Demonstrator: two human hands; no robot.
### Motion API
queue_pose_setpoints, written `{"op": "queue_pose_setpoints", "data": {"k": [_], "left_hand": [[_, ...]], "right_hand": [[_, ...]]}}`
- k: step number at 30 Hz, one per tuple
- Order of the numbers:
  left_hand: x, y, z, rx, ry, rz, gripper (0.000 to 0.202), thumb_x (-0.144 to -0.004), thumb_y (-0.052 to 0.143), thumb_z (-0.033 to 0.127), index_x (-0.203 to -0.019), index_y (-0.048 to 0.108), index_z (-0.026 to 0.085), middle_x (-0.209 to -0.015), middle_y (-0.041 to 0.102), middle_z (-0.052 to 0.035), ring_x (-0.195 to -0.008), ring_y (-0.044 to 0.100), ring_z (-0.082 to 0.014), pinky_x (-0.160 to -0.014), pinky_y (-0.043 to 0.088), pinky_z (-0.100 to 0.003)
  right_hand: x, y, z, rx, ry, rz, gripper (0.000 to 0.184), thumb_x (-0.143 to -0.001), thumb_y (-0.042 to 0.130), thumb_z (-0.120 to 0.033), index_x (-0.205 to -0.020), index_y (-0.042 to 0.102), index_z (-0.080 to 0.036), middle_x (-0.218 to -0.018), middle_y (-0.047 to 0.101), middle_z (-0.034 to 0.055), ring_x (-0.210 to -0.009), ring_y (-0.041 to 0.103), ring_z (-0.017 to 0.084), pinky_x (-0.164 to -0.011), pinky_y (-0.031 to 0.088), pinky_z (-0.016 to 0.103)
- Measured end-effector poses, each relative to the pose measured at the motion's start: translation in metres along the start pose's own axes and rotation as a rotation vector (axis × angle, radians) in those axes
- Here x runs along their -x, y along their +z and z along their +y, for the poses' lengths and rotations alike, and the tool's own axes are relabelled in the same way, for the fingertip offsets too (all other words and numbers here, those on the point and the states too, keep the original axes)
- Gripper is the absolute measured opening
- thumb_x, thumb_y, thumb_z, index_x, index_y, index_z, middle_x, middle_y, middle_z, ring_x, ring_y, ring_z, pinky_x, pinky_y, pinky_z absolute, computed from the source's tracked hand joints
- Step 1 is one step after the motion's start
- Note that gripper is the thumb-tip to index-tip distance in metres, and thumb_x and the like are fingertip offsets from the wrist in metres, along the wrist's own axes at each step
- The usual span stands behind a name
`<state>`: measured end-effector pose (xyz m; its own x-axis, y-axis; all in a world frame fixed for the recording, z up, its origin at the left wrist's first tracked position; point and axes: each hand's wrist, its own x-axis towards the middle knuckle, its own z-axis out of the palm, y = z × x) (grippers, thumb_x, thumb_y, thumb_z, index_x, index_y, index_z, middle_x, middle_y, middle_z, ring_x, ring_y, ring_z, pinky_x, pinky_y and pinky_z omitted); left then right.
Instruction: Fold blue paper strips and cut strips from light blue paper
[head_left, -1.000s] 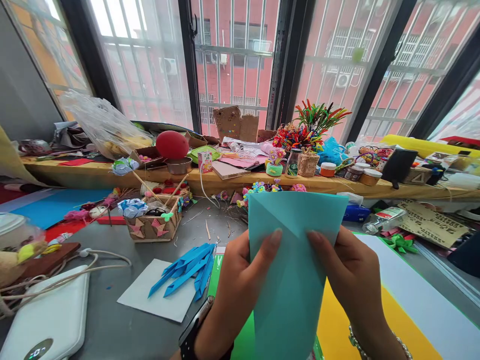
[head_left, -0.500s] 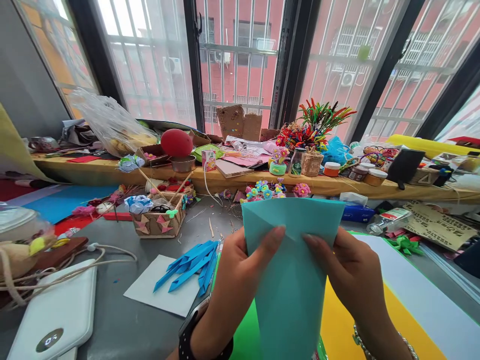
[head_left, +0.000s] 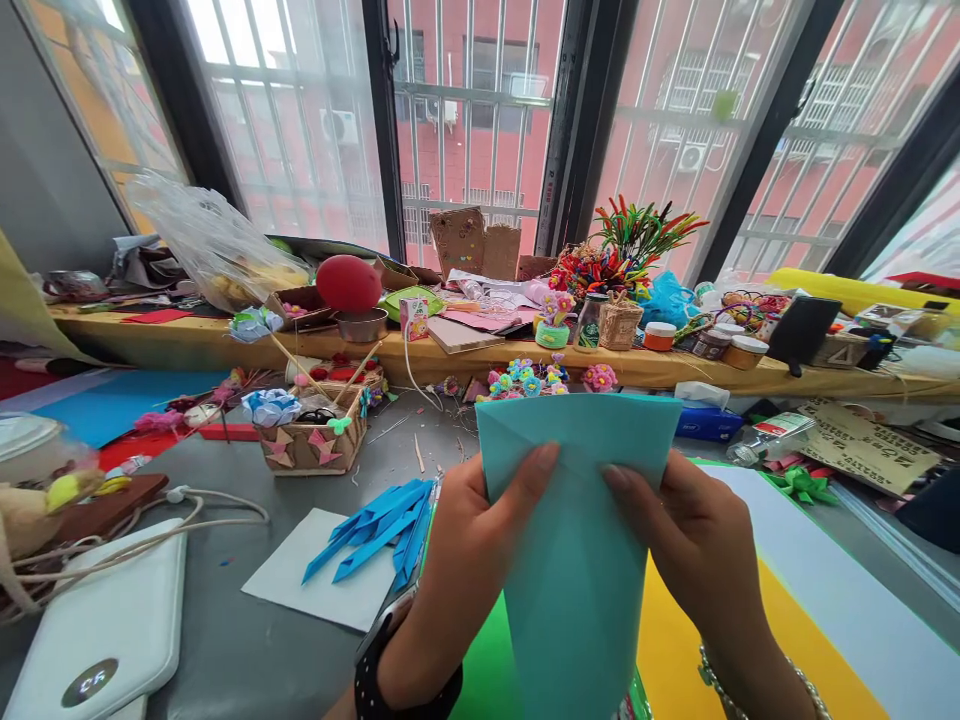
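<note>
I hold a folded teal paper sheet (head_left: 577, 560) upright in front of me, above the table. My left hand (head_left: 469, 555) grips its left side, thumb pressed on the front near the top. My right hand (head_left: 694, 545) grips the right side, its thumb pressed beside the left thumb. Diagonal creases run from the top corners toward the thumbs. A black watch sits on my left wrist and a bead bracelet on my right. Under the paper lie green, yellow and white sheets (head_left: 817, 600).
Blue folded paper strips (head_left: 375, 525) lie on a white sheet to the left. A small cardboard basket (head_left: 311, 440) stands behind them. A white device (head_left: 97, 630) with cables sits at lower left. The wooden sill (head_left: 450, 360) is crowded with craft items, jars and a red ball (head_left: 346, 285).
Both thumbs slid closer together near the top of the teal sheet. The sheet shifted slightly left and down in view.
</note>
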<state>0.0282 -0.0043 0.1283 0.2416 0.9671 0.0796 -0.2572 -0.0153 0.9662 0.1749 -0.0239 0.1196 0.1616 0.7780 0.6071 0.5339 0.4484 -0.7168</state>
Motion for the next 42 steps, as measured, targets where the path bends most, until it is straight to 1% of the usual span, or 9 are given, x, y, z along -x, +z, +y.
{"op": "queue_pose_setpoints", "data": {"k": [10,14,20,25,32,34,37,39,42], "left_hand": [[-0.005,0.0,-0.005,0.048,0.14,0.074,0.02,-0.073,0.057,0.036,-0.067,0.06,0.017,-0.06,0.058,0.0026,-0.054,0.054,-0.0121,-0.047,0.045,-0.021],[-0.012,-0.011,0.0,-0.207,0.18,0.059,0.024,-0.072,0.057,0.038,-0.065,0.06,0.015,-0.057,0.058,0.0024,-0.052,0.053,-0.0118,-0.046,0.043,-0.02],[-0.018,-0.04,0.018,-0.867,0.425,0.07,0.015,-0.07,0.06,0.033,-0.072,0.065,0.019,-0.065,0.065,0.0036,-0.059,0.056,-0.0117,-0.053,0.042,-0.018],[-0.016,-0.046,0.024,-1.044,0.476,-0.046,0.012,-0.072,0.057,0.029,-0.07,0.065,0.021,-0.061,0.065,0.0058,-0.054,0.056,-0.0095,-0.052,0.039,-0.016],[-0.019,-0.056,0.025,-1.135,0.579,0.075,0.016,-0.075,0.054,0.031,-0.069,0.063,0.02,-0.059,0.064,0.0048,-0.051,0.057,-0.011,-0.05,0.041,-0.019],[-0.018,-0.054,0.023,-1.214,0.603,0.122,0.012,-0.075,0.055,0.028,-0.082,0.061,0.02,-0.073,0.066,0.0017,-0.064,0.061,-0.0148,-0.058,0.045,-0.023],[-0.013,-0.038,0.017,-1.361,0.794,0.291,0.051,-0.067,0.065,0.024,-0.113,0.045,0.016,-0.11,0.057,-0.0101,-0.099,0.053,-0.0242,-0.081,0.043,-0.036],[-0.008,-0.024,0.01,-1.467,0.939,0.202,0.059,-0.067,0.065,0.022,-0.119,0.039,0.015,-0.119,0.051,-0.0117,-0.108,0.046,-0.0252,-0.092,0.035,-0.041],[-0.003,-0.009,0.0,-1.624,1.006,0.027,0.022,-0.073,0.055,0.01,-0.093,0.057,0.018,-0.091,0.065,-0.0047,-0.086,0.059,-0.022,-0.086,0.039,-0.043]], "right_hand": [[-0.004,-0.001,0.003,-0.337,0.303,-0.119,0.019,-0.071,0.059,-0.039,-0.07,0.06,-0.02,-0.06,0.06,-0.0005,-0.053,0.054,0.013,-0.044,0.043,0.02],[-0.006,-0.005,0.009,-0.257,0.341,-0.117,0.022,-0.07,0.059,-0.041,-0.067,0.06,-0.02,-0.055,0.058,-0.0017,-0.048,0.051,0.012,-0.04,0.038,0.019],[-0.008,-0.006,0.009,0.064,0.174,-0.226,0.022,-0.076,0.053,-0.038,-0.066,0.06,-0.02,-0.057,0.06,-0.002,-0.053,0.054,0.013,-0.044,0.037,0.02],[-0.008,-0.001,0.008,0.173,0.068,-0.329,0.019,-0.076,0.054,-0.031,-0.063,0.061,-0.02,-0.055,0.059,-0.0047,-0.053,0.054,0.012,-0.049,0.037,0.019],[-0.013,-0.005,0.016,0.21,0.06,-0.248,0.014,-0.076,0.054,-0.03,-0.07,0.063,-0.022,-0.065,0.066,-0.0035,-0.061,0.06,0.014,-0.054,0.042,0.021],[-0.012,-0.004,0.019,0.292,-0.007,-0.22,0.012,-0.076,0.054,-0.026,-0.07,0.063,-0.022,-0.067,0.067,-0.0027,-0.062,0.061,0.016,-0.056,0.042,0.023],[-0.008,0.003,0.021,0.425,-0.13,-0.179,0.012,-0.077,0.052,-0.02,-0.072,0.063,-0.02,-0.072,0.068,0.0003,-0.064,0.062,0.017,-0.057,0.041,0.024],[-0.005,0.009,0.022,0.49,-0.232,-0.167,0.015,-0.079,0.05,-0.019,-0.073,0.063,-0.018,-0.07,0.067,0.0026,-0.063,0.061,0.018,-0.056,0.041,0.025],[-0.001,0.015,0.021,0.531,-0.368,-0.145,0.025,-0.083,0.042,-0.022,-0.071,0.064,-0.017,-0.065,0.066,0.0041,-0.06,0.06,0.017,-0.055,0.039,0.025]]}}
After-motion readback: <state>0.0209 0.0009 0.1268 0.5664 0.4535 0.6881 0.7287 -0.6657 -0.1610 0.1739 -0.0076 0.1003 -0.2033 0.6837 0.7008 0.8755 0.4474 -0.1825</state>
